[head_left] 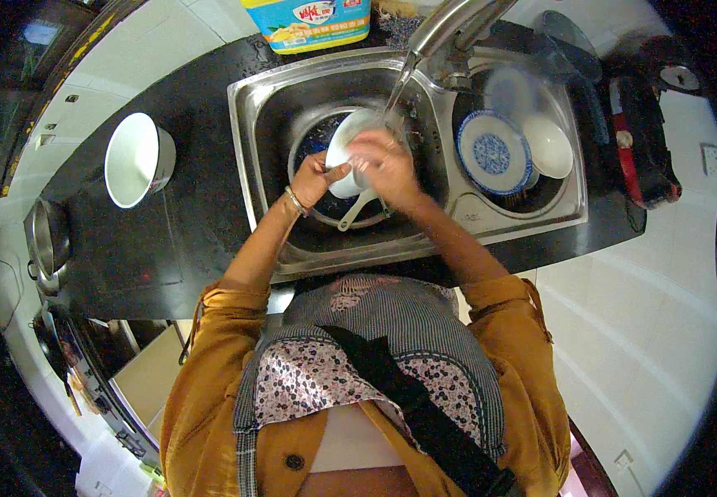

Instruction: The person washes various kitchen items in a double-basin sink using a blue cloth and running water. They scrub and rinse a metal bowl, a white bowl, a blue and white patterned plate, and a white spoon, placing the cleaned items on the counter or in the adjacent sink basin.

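Above the left sink basin (pixel 263 108), my left hand (pixel 313 178) grips the edge of a white bowl (pixel 358 123), which is tilted. My right hand (pixel 387 170) lies over the bowl's right side, smeared by motion, so its fingers are hard to make out. Beside the bowl, a stream of water (pixel 395 89) runs down from the metal faucet (pixel 449 29). Below my hands, a round vessel in the basin holds dark contents, mostly hidden. A pale utensil handle (pixel 353 214) with a hole in its end sticks out there.
The right basin holds a blue-and-white plate (pixel 491 153) and a white bowl (pixel 550 147). A larger white bowl (pixel 137 160) stands on the dark counter at left, with a metal pot (pixel 50 236) farther left. Behind the sink is a yellow-and-blue container (pixel 309 25).
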A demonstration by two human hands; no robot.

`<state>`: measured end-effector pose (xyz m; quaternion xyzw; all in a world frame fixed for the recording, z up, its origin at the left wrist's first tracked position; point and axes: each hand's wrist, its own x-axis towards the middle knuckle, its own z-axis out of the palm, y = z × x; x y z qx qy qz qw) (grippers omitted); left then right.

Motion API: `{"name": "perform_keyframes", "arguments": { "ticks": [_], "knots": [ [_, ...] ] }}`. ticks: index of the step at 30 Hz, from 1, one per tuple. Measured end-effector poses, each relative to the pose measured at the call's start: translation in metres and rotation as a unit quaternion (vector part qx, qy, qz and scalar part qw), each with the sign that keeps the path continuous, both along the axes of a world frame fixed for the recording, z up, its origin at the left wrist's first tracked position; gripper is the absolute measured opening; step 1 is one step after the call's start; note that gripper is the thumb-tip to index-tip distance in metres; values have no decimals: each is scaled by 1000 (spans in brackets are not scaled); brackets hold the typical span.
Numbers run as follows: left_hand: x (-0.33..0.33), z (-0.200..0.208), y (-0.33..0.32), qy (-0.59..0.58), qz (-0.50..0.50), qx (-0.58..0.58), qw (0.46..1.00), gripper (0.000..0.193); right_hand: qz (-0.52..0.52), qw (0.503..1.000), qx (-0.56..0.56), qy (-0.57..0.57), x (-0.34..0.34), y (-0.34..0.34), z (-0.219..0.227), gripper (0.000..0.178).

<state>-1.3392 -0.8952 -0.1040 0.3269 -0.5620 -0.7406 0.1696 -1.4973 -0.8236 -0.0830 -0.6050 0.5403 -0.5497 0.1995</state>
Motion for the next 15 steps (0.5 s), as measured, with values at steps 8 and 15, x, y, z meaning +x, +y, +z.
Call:
{"name": "perform_keyframes", "arguments": {
  "ticks": [8, 15],
  "knots": [
    [-6, 14, 15, 13, -33, -1, 999, 21, -147, 968, 179, -101, -9, -45, -15, 18],
    [-1, 28, 31, 108, 102, 186, 971, 21, -269, 879, 262, -294, -40, -29, -100, 43]
  ]
}}
